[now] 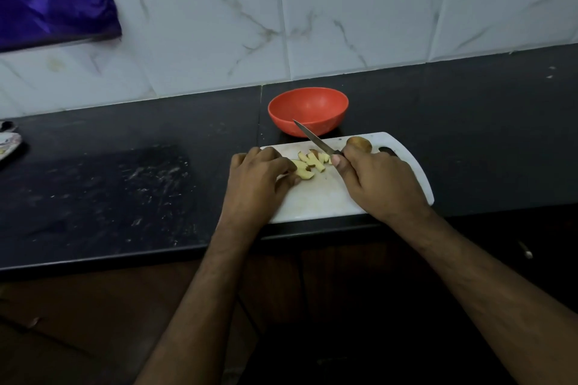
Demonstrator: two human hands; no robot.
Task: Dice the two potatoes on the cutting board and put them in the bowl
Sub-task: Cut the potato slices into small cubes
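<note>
A person stands at a dark counter (125,184), dicing potatoes on a white cutting board (322,197). The right hand (375,180) is wrapped around the handle of a small knife (314,138), whose blade points up and away to the left, toward the red bowl (308,109) just behind the board. The left hand (256,178) curls over the cut potato strips (308,164), pinning the nearest ones with its fingertips. The strips lie between the two hands, just left of the knife hand and under the line of the blade, so the next cut looks like a short drop. A second, whole potato (359,144) sits at the board's far edge, partly hidden behind the right hand. The bowl appears empty. The left fingertips are hidden, so the exact pinch is unclear.
</note>
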